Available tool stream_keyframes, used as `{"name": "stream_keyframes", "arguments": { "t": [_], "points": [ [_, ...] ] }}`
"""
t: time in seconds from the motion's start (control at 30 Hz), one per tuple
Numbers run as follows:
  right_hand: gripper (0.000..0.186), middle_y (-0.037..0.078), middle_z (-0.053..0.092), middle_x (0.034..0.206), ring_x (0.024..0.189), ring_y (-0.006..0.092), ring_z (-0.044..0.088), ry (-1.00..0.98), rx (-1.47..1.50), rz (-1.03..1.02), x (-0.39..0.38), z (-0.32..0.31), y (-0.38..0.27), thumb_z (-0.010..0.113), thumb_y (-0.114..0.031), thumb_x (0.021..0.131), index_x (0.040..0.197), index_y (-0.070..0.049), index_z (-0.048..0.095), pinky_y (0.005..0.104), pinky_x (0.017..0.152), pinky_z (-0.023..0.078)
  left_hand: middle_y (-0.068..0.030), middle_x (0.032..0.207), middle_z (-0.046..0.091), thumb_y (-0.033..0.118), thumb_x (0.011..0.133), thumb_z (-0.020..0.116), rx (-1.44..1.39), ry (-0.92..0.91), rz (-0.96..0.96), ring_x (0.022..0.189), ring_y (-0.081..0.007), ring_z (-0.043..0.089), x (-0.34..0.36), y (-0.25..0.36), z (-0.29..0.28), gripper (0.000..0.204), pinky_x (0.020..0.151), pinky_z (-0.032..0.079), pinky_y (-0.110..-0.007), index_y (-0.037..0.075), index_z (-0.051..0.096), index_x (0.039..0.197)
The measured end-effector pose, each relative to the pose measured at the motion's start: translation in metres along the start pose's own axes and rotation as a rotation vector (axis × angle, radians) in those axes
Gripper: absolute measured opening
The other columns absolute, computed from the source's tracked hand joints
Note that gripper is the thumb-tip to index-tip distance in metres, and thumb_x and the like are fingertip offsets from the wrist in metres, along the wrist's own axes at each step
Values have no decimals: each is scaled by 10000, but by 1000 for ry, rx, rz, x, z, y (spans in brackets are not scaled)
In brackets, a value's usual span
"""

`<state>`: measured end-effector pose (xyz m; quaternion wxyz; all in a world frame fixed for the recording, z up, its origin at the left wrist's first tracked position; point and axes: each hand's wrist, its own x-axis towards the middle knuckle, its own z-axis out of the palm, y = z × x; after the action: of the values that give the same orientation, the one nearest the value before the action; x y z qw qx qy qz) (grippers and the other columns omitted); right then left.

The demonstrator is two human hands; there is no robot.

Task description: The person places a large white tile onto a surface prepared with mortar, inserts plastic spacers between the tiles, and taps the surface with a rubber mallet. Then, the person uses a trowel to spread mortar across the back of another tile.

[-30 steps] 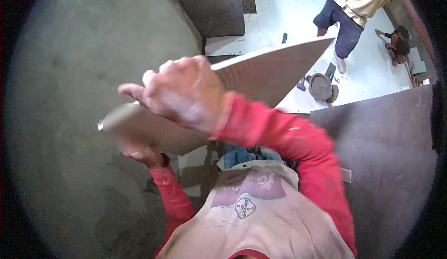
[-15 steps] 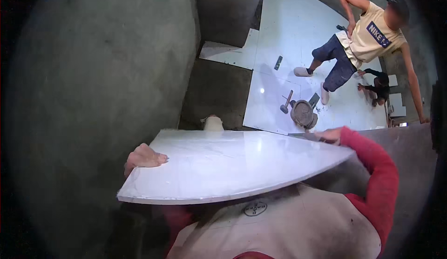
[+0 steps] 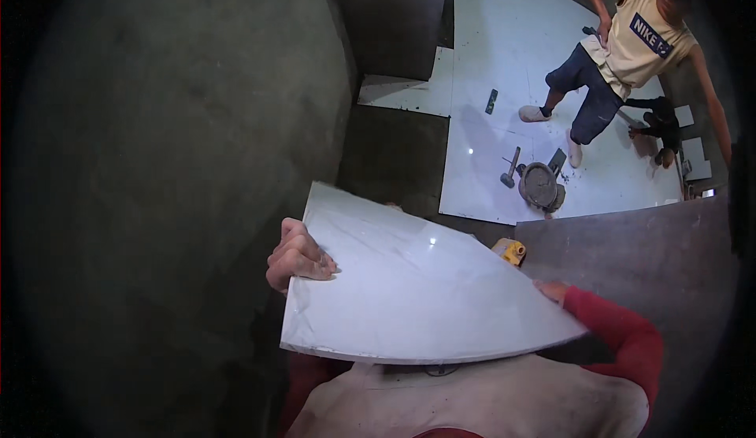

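A large, glossy white tile (image 3: 425,288) lies tilted in front of my chest, its near edge close to my shirt. My left hand (image 3: 299,257) clasps the tile's left edge, with bent fingers showing on the top face. On the opposite side, my right hand (image 3: 553,290) grips the right edge; most of its fingers are hidden by the tile. Just beyond the right edge is a yellow tool or device (image 3: 510,250), partly covered by the tile.
Dark bare floor (image 3: 394,154) lies beyond the tile, bordered by white tiled floor (image 3: 480,170). A mallet (image 3: 510,167), bucket of grey mix (image 3: 539,186) and dark green level-like bar (image 3: 491,101) rest there. One co-worker (image 3: 606,68) stands; another (image 3: 657,127) crouches. A grey wall (image 3: 189,162) rises at left.
The tile has swung round, its left end now farther from me and its right end lower. Both hands moved with it. The yellow device has come into sight.
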<state>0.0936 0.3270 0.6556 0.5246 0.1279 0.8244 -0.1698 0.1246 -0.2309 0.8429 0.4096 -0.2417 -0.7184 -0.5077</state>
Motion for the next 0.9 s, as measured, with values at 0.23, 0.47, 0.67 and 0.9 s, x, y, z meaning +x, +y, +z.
{"name": "stream_keyframes", "arguments": {
  "t": [0.23, 0.47, 0.67, 0.9],
  "points": [
    [690, 265, 595, 951, 912, 285, 579, 444, 373, 185, 70, 110, 13, 501, -553, 883, 977, 127, 571, 408, 807, 419, -92, 878, 481, 470, 899, 291, -582, 626, -648, 967, -214, 351, 36, -14, 41, 448, 878, 273, -368, 90, 474, 748],
    [658, 214, 585, 574, 490, 275, 549, 636, 490, 118, 131, 116, -44, 487, -522, 906, 631, 69, 573, 475, 540, 387, -172, 1420, 386, 143, 821, 534, -775, -270, -1562, 1260, -248, 449, 10, -148, -27, 744, 1062, 344, -355, -13, 192, 1462],
    [658, 221, 533, 526, 497, 285, 539, 869, 585, 114, 251, 155, -59, 405, -437, 980, 603, 76, 570, 448, 521, 390, -81, 999, 636, 201, 857, 536, -44, -387, -1501, 934, -172, 573, -224, -336, -35, 340, 819, 442, -345, -23, 589, 1107],
    [525, 1, 430, 546, 523, 120, 382, 871, 666, 56, 365, 202, -58, 464, -365, 975, 637, 35, 508, 342, 502, 341, -88, 797, 589, 260, 901, 481, 300, -347, -1564, 764, -184, 543, -420, -366, -45, 311, 724, 433, -347, -26, 599, 934]
  ]
}}
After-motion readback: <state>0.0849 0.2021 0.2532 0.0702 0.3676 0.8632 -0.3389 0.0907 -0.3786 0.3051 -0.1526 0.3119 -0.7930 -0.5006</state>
